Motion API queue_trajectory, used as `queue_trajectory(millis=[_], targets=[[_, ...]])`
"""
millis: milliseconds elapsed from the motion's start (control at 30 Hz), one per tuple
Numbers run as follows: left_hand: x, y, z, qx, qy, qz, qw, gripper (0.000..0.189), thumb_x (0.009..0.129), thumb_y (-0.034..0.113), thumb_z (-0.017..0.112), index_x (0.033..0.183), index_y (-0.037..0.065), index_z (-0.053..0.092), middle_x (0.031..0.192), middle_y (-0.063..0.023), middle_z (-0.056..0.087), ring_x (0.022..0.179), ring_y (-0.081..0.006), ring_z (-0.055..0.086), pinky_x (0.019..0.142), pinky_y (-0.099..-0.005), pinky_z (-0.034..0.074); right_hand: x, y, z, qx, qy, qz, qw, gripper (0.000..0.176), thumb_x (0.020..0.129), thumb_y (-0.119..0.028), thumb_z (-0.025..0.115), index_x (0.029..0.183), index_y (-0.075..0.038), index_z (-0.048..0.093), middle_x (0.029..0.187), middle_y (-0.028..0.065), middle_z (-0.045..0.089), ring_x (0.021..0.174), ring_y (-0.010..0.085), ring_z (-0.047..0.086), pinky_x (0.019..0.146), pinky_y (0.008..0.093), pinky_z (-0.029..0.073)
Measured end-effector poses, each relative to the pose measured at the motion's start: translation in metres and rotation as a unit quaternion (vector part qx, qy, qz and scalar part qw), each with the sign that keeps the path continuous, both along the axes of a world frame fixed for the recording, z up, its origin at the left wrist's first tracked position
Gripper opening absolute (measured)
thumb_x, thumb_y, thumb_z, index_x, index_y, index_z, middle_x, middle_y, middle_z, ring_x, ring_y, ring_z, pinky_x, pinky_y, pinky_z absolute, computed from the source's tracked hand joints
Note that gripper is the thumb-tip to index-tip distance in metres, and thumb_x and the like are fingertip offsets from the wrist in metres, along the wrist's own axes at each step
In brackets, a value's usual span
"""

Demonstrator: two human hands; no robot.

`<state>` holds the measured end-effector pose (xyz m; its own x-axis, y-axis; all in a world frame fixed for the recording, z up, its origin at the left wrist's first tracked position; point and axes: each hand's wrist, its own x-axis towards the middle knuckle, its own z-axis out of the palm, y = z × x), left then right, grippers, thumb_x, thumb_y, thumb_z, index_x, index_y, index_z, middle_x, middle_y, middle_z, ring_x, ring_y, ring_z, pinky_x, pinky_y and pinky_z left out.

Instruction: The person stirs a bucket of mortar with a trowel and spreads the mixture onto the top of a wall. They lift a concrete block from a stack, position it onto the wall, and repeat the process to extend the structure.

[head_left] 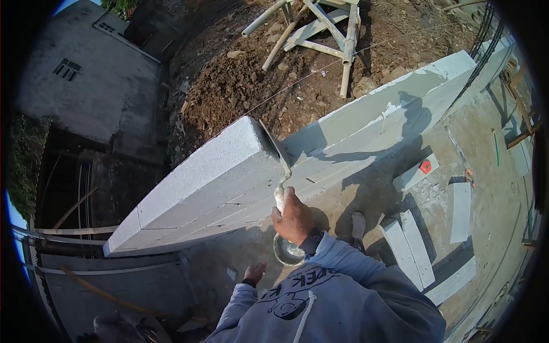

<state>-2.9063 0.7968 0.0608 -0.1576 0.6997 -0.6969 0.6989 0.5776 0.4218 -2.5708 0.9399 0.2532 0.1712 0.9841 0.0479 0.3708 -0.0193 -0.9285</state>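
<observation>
My right hand [294, 218] is closed around the handle of a trowel [277, 147]. The trowel's blade stands against the end face of a white block [229, 143] on top of the wall [211, 211]. Lower and to the left, my left hand [255, 272] hangs beside my body with fingers apart and nothing in it. A round bucket [287, 251] with grey, wet-looking contents sits below my right hand, partly hidden by my wrist and sleeve.
Loose white blocks [459, 211] lie on the concrete floor at the right, one bearing a red tape measure [425, 166]. Beyond the wall are dug soil [229, 86] and a bamboo trestle [347, 48]. A string crosses behind the wall. Dark rebar [486, 51] rises at the far right.
</observation>
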Motion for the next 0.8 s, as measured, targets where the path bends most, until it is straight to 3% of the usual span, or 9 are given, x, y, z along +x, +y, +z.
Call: queue_trajectory(millis=[67, 167, 267, 400, 433, 500, 600, 700, 800], targets=[[-0.004, -0.005, -0.001, -0.011, 0.016, 0.006, 1.0, 0.04, 0.083, 0.042, 0.05, 0.085, 0.006, 0.067, 0.076, -0.0112, 0.066, 0.078, -0.0248, 0.063, 0.072, -0.0349, 0.046, 0.003, -0.001, 0.015, 0.027, -0.01, 0.005, 1.0, 0.049, 0.073, -0.013, 0.061, 0.109, 0.005, 0.034, 0.088, 0.028, 0.056, 0.076, 0.0432, 0.058, 0.065, 0.0468, 0.048], [-0.01, -0.002, -0.004, 0.088, 0.073, -0.253, 0.961, 0.038, 0.084, 0.04, 0.047, 0.085, 0.006, 0.066, 0.075, -0.0105, 0.065, 0.076, -0.0262, 0.063, 0.071, -0.0356, 0.046, 0.005, -0.009, 0.014, 0.081, -0.003, 0.013, 0.997, 0.048, 0.073, -0.014, 0.062, 0.109, 0.004, 0.036, 0.087, 0.0262, 0.057, 0.074, 0.0425, 0.058, 0.064, 0.0468, 0.048], [0.018, 0.023, -0.005, 0.032, 0.001, -0.055, 0.998, 0.037, 0.085, 0.038, 0.046, 0.083, 0.006, 0.065, 0.075, -0.0107, 0.065, 0.076, -0.0275, 0.062, 0.07, -0.0361, 0.046, 0.02, -0.044, -0.007, 0.098, 0.028, 0.042, 0.994, 0.047, 0.073, -0.015, 0.064, 0.109, 0.004, 0.039, 0.086, 0.0244, 0.058, 0.074, 0.0421, 0.058, 0.063, 0.0468, 0.047], [0.06, 0.056, 0.014, 0.075, -0.015, -0.078, 0.994, 0.039, 0.085, 0.039, 0.048, 0.088, 0.005, 0.066, 0.078, -0.0123, 0.065, 0.076, -0.0246, 0.063, 0.071, -0.0348, 0.046, 0.076, -0.069, -0.035, 0.117, -0.027, 0.072, 0.99, 0.048, 0.073, -0.014, 0.065, 0.112, 0.003, 0.042, 0.092, 0.0204, 0.057, 0.076, 0.035, 0.06, 0.063, 0.0402, 0.05], [0.067, 0.065, 0.01, 0.07, -0.033, -0.054, 0.996, 0.04, 0.085, 0.04, 0.049, 0.09, 0.004, 0.066, 0.079, -0.0123, 0.066, 0.076, -0.0228, 0.063, 0.071, -0.0343, 0.046, 0.098, -0.073, -0.031, 0.038, -0.043, 0.085, 0.995, 0.048, 0.074, -0.016, 0.064, 0.113, 0.003, 0.042, 0.092, 0.0213, 0.057, 0.079, 0.0359, 0.06, 0.066, 0.0414, 0.049], [0.117, 0.081, 0.055, 0.075, -0.055, -0.031, 0.995, 0.035, 0.088, 0.028, 0.053, 0.091, -0.005, 0.064, 0.08, -0.0086, 0.065, 0.073, -0.015, 0.062, 0.069, -0.0287, 0.049, 0.139, -0.074, -0.057, 0.068, -0.058, -0.002, 0.996, 0.048, 0.075, -0.018, 0.064, 0.113, 0.002, 0.043, 0.093, 0.021, 0.057, 0.081, 0.0367, 0.06, 0.068, 0.0427, 0.049], [0.127, 0.083, 0.045, 0.079, -0.096, 0.006, 0.992, 0.035, 0.088, 0.029, 0.053, 0.092, -0.003, 0.065, 0.079, -0.0082, 0.065, 0.073, -0.0149, 0.062, 0.068, -0.0282, 0.05, 0.214, -0.067, -0.092, 0.049, -0.128, -0.117, 0.984, 0.048, 0.076, -0.021, 0.064, 0.114, 0.0, 0.043, 0.097, 0.0212, 0.057, 0.084, 0.0385, 0.058, 0.07, 0.0443, 0.048], [0.121, 0.077, 0.027, 0.066, -0.031, -0.039, 0.997, 0.037, 0.085, 0.036, 0.05, 0.087, 0.003, 0.067, 0.072, -0.0105, 0.065, 0.072, -0.0168, 0.063, 0.069, -0.032, 0.047, 0.303, -0.049, -0.116, 0.038, -0.217, -0.223, 0.95, 0.049, 0.076, -0.022, 0.065, 0.114, 0.0, 0.044, 0.098, 0.0212, 0.057, 0.085, 0.039, 0.058, 0.071, 0.0444, 0.048], [0.12, 0.07, 0.022, 0.036, -0.01, -0.06, 0.998, 0.036, 0.085, 0.034, 0.05, 0.081, 0.002, 0.066, 0.069, -0.0102, 0.065, 0.068, -0.0197, 0.063, 0.067, -0.0331, 0.048, 0.378, -0.025, -0.121, 0.025, -0.287, -0.295, 0.911, 0.05, 0.074, -0.025, 0.066, 0.113, 0.0, 0.045, 0.096, 0.0197, 0.057, 0.086, 0.0378, 0.058, 0.07, 0.0436, 0.048]])
